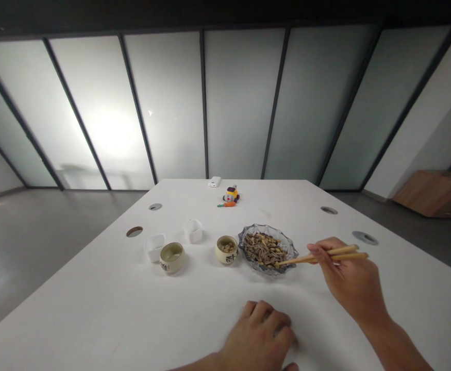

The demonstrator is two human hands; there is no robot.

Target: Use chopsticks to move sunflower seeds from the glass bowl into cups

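Observation:
My right hand (351,275) is closed around a pair of wooden chopsticks (310,258). Their tips reach into the right side of a scalloped clear glass bowl (273,273), among striped sunflower seeds (264,250) mixed with paler pieces that look like peanuts or pistachios. Whether the tips pinch anything is too small to tell. Just left of the glass bowl stands a small cream cup (227,259) with dark characters, holding some pale nuts (228,247). My left hand (260,335) rests on the table in front of the bowl, fingers loosely bent and thumb apart, holding nothing visible.
Farther left, a second cream cup (173,263) stands beside two translucent plastic containers, one nearer (154,252) and one farther (193,234). Behind are a yellow toy vehicle (231,194), an orange carrot-like item (228,204) and a white box (214,182). Round holes (134,232) pierce the white table (113,309).

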